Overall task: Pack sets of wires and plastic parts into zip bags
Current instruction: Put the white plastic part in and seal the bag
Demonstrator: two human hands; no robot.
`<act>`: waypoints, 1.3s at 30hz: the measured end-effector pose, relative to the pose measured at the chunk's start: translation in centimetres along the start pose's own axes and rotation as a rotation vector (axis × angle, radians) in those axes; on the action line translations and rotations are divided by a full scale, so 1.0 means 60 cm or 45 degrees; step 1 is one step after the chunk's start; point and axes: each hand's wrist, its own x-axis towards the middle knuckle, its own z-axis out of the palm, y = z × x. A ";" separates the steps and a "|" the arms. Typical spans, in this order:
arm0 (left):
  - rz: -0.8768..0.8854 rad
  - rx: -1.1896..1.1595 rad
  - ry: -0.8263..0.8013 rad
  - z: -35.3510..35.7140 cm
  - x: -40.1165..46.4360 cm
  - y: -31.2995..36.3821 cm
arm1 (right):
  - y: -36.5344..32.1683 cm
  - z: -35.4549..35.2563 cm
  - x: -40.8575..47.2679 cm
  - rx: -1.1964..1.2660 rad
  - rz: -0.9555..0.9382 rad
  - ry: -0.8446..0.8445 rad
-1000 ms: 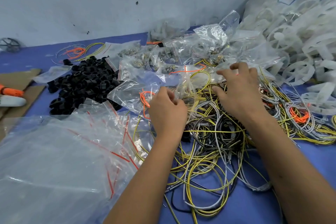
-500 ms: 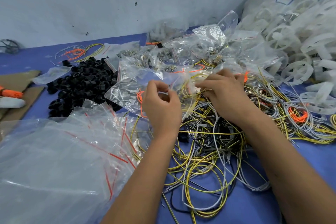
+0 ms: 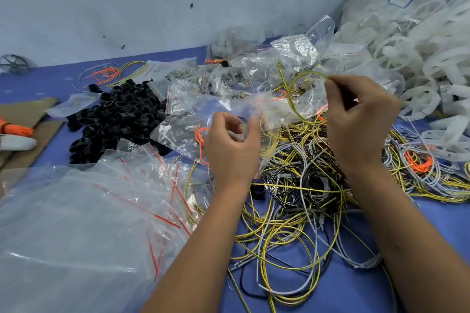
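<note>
Yellow wire [image 3: 292, 95] looped above zip bag [image 3: 193, 124]

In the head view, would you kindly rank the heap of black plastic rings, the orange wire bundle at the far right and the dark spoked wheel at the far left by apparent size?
1. Heap of black plastic rings, clearly largest.
2. Dark spoked wheel and orange wire bundle: both look small and similar, and the wheel lies farther away, so no ranking between them.

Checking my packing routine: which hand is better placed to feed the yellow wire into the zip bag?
Right hand: it already pinches the yellow wire above the zip bag, which the left hand holds.
</note>
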 end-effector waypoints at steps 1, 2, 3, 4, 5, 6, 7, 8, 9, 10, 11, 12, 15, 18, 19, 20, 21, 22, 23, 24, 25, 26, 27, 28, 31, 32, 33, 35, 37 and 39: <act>0.045 0.086 -0.048 0.002 -0.001 -0.002 | -0.002 -0.001 0.001 0.064 0.038 0.032; 0.077 0.164 -0.081 0.004 -0.001 -0.003 | -0.004 -0.001 0.002 0.142 0.095 0.051; 0.091 0.217 -0.107 0.005 0.000 -0.006 | -0.007 -0.001 0.004 0.226 0.165 0.061; 0.088 0.242 -0.132 0.006 0.001 -0.008 | -0.011 -0.001 0.005 0.304 0.239 0.066; 0.074 0.249 -0.156 0.006 0.002 -0.009 | -0.014 -0.001 0.006 0.364 0.302 0.065; 0.057 0.249 -0.175 0.006 0.002 -0.010 | -0.017 -0.003 0.007 0.403 0.349 0.062; 0.043 0.242 -0.183 0.006 0.002 -0.011 | -0.018 -0.004 0.008 0.414 0.383 0.056; 0.027 0.227 -0.183 0.005 0.002 -0.011 | -0.016 -0.004 0.008 0.392 0.397 0.047; 0.008 0.202 -0.176 0.005 0.003 -0.011 | -0.011 -0.004 0.007 0.301 0.380 0.035; -0.011 0.176 -0.163 0.005 0.004 -0.011 | -0.005 -0.003 0.005 0.136 0.330 0.022; -0.026 0.154 -0.145 0.005 0.004 -0.011 | 0.001 -0.003 0.003 -0.069 0.262 0.017; -0.040 0.138 -0.126 0.004 0.005 -0.012 | 0.002 -0.004 0.001 -0.240 0.194 0.039; -0.080 0.103 -0.085 0.002 0.006 -0.010 | -0.005 -0.009 0.002 -0.217 0.023 0.164; -0.095 0.072 -0.041 0.001 0.007 -0.008 | -0.014 -0.011 0.010 0.314 0.079 0.139; -0.089 0.063 -0.018 0.001 0.007 -0.006 | -0.017 -0.011 0.013 0.454 0.155 0.065; -0.076 0.058 0.011 0.000 0.007 -0.004 | -0.019 -0.009 0.015 0.526 0.218 -0.021; -0.058 0.056 0.041 0.000 0.006 -0.002 | -0.018 -0.008 0.016 0.544 0.258 -0.112; -0.035 0.054 0.066 0.000 0.006 -0.001 | -0.016 -0.006 0.015 0.541 0.292 -0.201; -0.007 0.050 0.081 0.000 0.005 0.000 | -0.013 -0.004 0.015 0.528 0.323 -0.285; 0.027 0.046 0.090 0.000 0.004 0.001 | -0.010 -0.003 0.014 0.502 0.347 -0.364; 0.068 0.050 0.097 -0.001 0.002 0.002 | -0.007 -0.002 0.013 0.463 0.357 -0.437; 0.115 0.067 0.107 -0.001 0.001 0.002 | -0.004 -0.002 0.012 0.414 0.354 -0.503; 0.165 0.092 0.123 -0.001 0.000 0.003 | -0.003 -0.002 0.011 0.354 0.337 -0.559; 0.210 0.113 0.145 -0.002 0.000 0.004 | -0.003 -0.002 0.010 0.289 0.309 -0.605; 0.306 0.162 0.206 -0.004 0.000 0.005 | -0.007 -0.005 0.009 0.151 0.240 -0.692; 0.335 0.175 0.217 -0.004 0.000 0.005 | -0.009 -0.006 0.010 0.119 0.224 -0.720; 0.361 0.186 0.220 -0.005 0.000 0.004 | -0.011 -0.007 0.011 0.083 0.204 -0.748; 0.391 0.198 0.209 -0.005 -0.001 0.005 | -0.014 -0.011 0.013 0.018 0.164 -0.802; 0.378 0.186 0.219 -0.005 -0.001 0.004 | -0.013 -0.015 0.015 -0.010 0.144 -0.838; 0.326 0.143 0.240 -0.005 -0.001 0.003 | -0.011 -0.017 0.016 -0.013 0.159 -0.860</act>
